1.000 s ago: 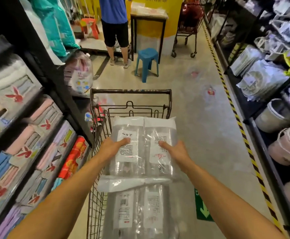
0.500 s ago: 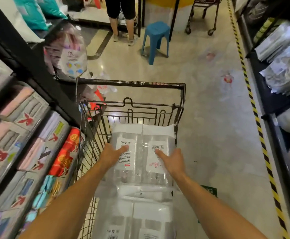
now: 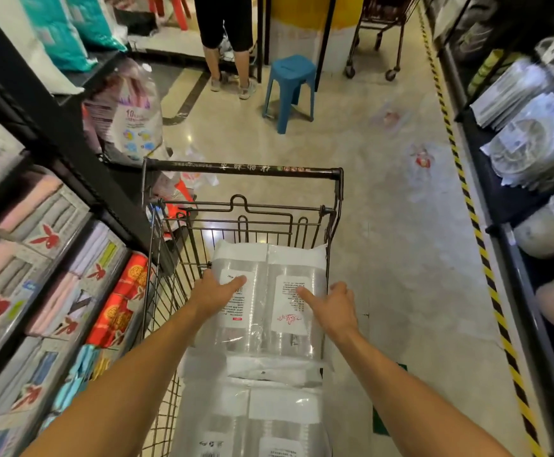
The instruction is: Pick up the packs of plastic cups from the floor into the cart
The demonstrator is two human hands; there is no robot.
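- We take the cart (image 3: 242, 173) as our landmark; it stands in the aisle, its handle at the far end from us.
- In the cart lie two packs of plastic cups: the far pack (image 3: 269, 298) toward the handle, the near pack (image 3: 256, 420) toward us.
- Our left hand (image 3: 214, 293) and right hand (image 3: 333, 306) rest on the far pack.
- Left of the cart runs a shelf (image 3: 54, 258).
- Right of it, across the floor, another shelf (image 3: 532, 159).
- Beyond the cart stands a stool (image 3: 289, 90).
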